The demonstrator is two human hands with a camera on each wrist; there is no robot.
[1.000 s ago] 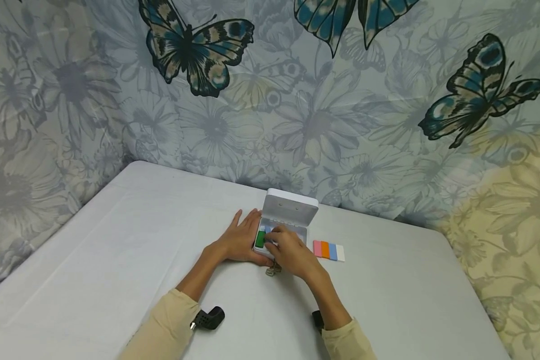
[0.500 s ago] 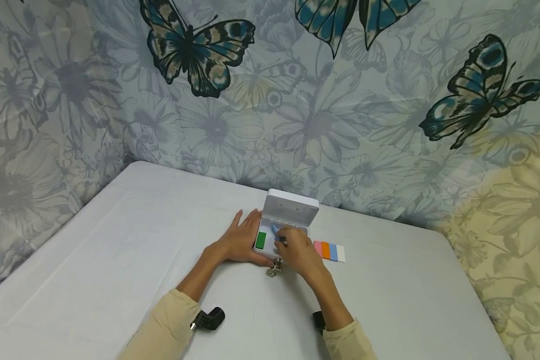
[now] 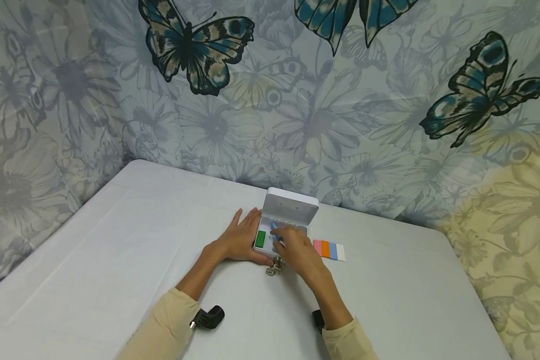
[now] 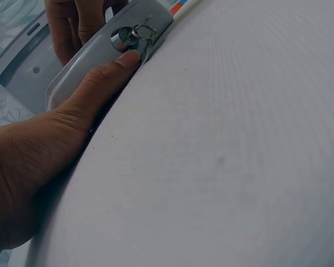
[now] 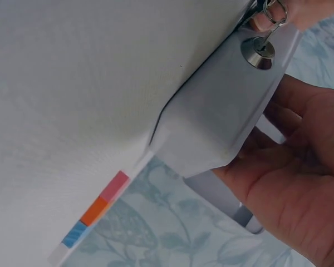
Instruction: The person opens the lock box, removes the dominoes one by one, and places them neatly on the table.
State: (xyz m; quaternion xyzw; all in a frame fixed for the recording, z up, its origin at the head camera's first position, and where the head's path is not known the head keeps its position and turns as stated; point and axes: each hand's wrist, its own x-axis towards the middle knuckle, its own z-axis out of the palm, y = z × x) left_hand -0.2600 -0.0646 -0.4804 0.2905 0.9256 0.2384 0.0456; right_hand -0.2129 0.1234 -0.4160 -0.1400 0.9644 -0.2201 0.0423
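A small white metal lock box (image 3: 261,251) stands with its lid (image 3: 288,207) raised. My left hand (image 3: 240,240) lies along the box's left side, fingers spread, thumb at the front by the lock (image 4: 123,39). A key on a ring (image 5: 277,15) sits in that lock. Inside the box, a green rectangular piece (image 3: 260,239) lies at the left. My right hand (image 3: 297,248) reaches into the box, with index finger and thumb around a small blue piece (image 3: 273,226). That piece is mostly hidden by the fingers, and the right wrist view does not show it.
Right of the box, a row of pink, orange, blue and white strips (image 3: 329,250) lies on the white table (image 3: 387,290). Behind the box rises a wall (image 3: 252,135) with a butterfly and flower pattern, close to the raised lid.
My right hand has moved slightly right inside the box from the green piece, uncovering it and the key. Since half a second ago its index finger has shifted over the blue piece. My left hand stays put.
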